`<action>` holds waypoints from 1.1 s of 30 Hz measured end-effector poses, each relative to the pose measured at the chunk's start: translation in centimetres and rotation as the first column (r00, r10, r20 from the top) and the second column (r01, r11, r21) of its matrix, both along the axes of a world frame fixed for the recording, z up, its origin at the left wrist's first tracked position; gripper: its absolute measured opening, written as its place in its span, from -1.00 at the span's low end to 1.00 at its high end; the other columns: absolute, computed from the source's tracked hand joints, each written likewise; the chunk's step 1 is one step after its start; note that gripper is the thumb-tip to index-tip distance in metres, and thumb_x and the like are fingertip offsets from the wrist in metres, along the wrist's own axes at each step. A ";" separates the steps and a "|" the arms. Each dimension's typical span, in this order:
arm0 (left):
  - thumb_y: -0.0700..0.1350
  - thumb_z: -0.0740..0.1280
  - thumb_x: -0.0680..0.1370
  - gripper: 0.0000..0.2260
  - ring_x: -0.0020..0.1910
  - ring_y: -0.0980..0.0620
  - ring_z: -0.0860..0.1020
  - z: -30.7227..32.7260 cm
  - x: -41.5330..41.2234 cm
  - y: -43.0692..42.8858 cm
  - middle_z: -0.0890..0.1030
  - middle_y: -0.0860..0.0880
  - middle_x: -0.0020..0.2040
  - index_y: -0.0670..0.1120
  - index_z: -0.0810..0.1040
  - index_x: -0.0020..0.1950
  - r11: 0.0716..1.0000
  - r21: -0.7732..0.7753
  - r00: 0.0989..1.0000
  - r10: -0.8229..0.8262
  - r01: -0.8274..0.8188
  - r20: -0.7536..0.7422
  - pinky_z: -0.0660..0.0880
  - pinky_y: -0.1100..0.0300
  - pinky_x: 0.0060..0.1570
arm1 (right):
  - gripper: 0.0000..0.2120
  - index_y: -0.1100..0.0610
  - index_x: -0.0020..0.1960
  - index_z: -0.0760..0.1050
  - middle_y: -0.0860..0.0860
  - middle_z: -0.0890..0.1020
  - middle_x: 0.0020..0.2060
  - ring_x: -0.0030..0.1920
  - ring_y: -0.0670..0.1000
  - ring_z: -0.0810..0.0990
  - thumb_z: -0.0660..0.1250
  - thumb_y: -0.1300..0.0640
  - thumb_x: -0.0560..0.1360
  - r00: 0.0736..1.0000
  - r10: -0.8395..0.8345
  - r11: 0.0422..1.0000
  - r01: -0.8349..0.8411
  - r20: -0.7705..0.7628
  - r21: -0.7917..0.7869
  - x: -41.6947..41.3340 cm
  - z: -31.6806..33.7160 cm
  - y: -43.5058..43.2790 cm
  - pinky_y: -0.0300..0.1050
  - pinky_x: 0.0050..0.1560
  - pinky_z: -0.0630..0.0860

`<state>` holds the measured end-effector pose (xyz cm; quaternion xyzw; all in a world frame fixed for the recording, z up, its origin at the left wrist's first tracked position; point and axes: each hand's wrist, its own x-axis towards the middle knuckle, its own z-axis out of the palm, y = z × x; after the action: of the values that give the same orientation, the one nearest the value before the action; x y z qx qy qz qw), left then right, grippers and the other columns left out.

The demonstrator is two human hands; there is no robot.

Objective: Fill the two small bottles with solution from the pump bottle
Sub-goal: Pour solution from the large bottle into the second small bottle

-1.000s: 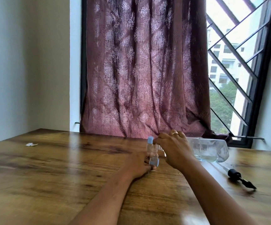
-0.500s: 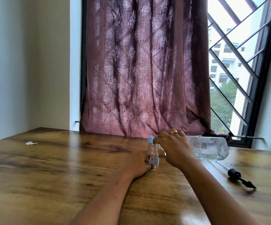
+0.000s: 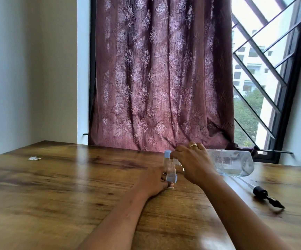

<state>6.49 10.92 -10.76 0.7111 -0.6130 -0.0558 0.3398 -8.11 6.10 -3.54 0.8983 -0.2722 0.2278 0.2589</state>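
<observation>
Head view: nothing has shifted.
Left hand: still steadies, seemingly pinching, the small bottle just ahead.
Right hand: still wrapped round pump bottle neck; filling probably continues.

The right hand hides the mouth of the pump bottle and most of one small bottle, and the pale scrap is too small to identify.

Daylight from window at right, glare on table, soft overall blur, wide-angle bending at edges
</observation>
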 end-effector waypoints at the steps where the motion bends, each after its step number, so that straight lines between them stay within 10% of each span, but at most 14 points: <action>1: 0.00 0.46 0.42 -0.58 0.02 0.05 0.63 0.0 0.0 0.0 0.67 0.01 0.07 0.04 0.51 0.26 1.000 -0.001 1.000 -0.003 0.003 -0.002 0.53 0.06 0.12 | -0.52 -0.15 0.25 0.44 -0.18 0.53 0.13 0.19 0.06 0.44 0.32 0.27 0.43 1.000 -0.001 1.000 0.001 0.002 -0.001 0.0 0.0 -0.1 -0.05 0.20 0.30; 33: -0.04 0.45 0.41 -0.64 -0.02 0.04 0.64 0.0 -0.1 0.2 0.68 -0.01 0.04 0.00 0.56 0.20 1.000 -0.007 0.999 -0.017 0.016 -0.042 0.54 0.03 0.11 | -0.55 -0.12 0.25 0.45 -0.14 0.52 0.16 0.21 0.08 0.42 0.31 0.25 0.44 0.998 -0.018 1.000 0.019 -0.055 0.007 0.0 0.6 0.5 -0.03 0.20 0.30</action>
<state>6.36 11.12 -10.72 0.7035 -0.6117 -0.0714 0.3546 -8.13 6.55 -2.95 0.9026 -0.2742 0.1997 0.2650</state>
